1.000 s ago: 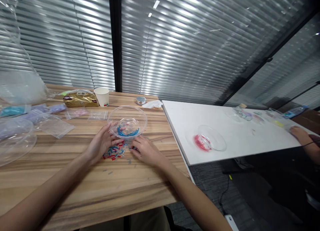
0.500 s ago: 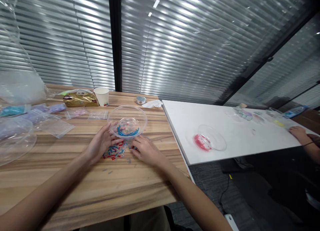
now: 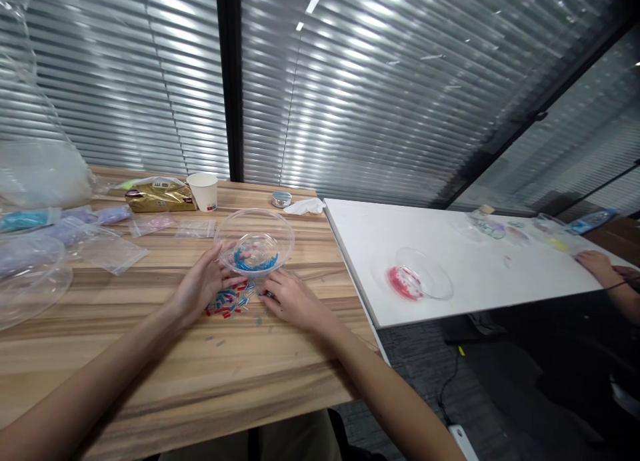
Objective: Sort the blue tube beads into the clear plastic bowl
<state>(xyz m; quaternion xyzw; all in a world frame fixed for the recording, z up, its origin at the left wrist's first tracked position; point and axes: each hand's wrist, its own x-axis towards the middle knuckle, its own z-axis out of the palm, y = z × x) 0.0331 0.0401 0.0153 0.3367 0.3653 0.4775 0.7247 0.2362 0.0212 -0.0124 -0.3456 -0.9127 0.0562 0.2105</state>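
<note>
In the head view, the clear bowl (image 3: 287, 231) is on the wooden tabletop (image 3: 200, 374), just beyond the two hands and between them. Blue pieces (image 3: 255, 266) lie inside it, mostly along its near side. The left hand (image 3: 207, 281) is at the near left side of the bowl. It is half open with the fingers apart, and some fingers show through the clear wall; I cannot tell if it grips the bowl. The right hand (image 3: 290, 298) is at the near right side, with its fingers bent and pointing down. A bit of blue shows at its fingertips, but I cannot tell if it pinches a piece. The loose heap of red, blue and clear pieces (image 3: 230, 304) lies between the hands, nearer than the bowl, close under the left fingers.
</note>
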